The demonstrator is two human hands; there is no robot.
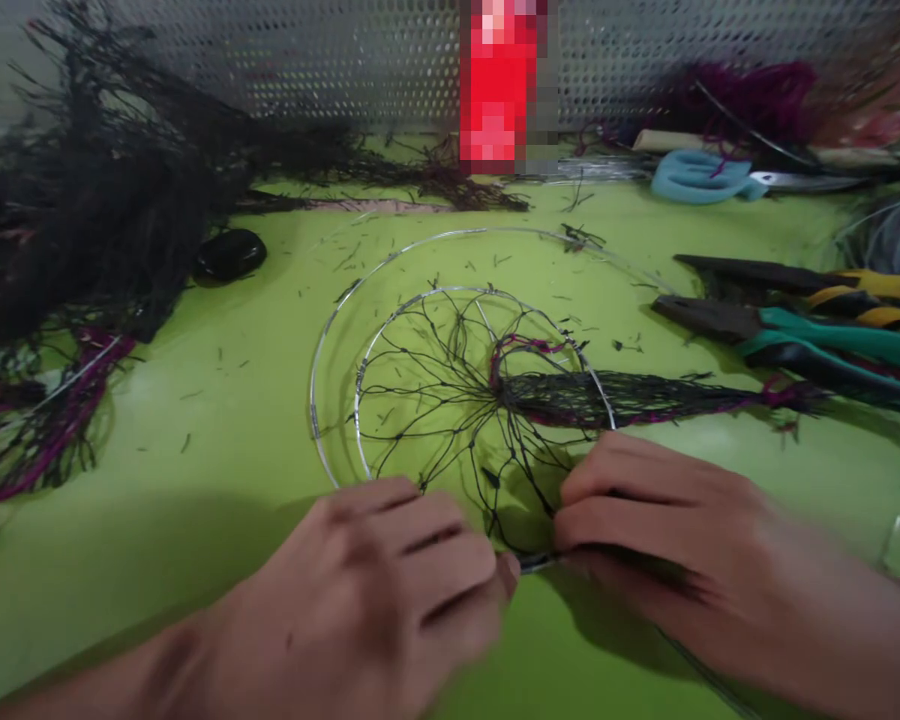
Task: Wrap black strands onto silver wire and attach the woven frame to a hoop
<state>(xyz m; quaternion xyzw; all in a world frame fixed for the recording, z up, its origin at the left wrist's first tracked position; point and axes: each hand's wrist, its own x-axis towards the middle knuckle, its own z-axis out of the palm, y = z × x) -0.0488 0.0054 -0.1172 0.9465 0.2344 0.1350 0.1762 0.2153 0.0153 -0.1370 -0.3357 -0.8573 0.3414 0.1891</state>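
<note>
Two wire rings lie on the green table: a smaller inner ring (390, 330) strung with black netting (450, 390), and a larger outer ring (322, 340) around it. A bundled tail of black and purple net (645, 398) runs off to the right. My left hand (390, 590) and my right hand (645, 530) are both closed in a pinch on the near edge of the ring, fingertips almost meeting over a short bit of wire (534, 563). Both hands are slightly blurred.
A heap of black netting (82, 200) fills the back left, with purple-edged net (37, 430) below it. Pliers with green handles (810, 345) and yellow-black handles (855, 290) lie at the right, blue scissors (701, 177) behind. A perforated metal wall (307, 60) closes the back.
</note>
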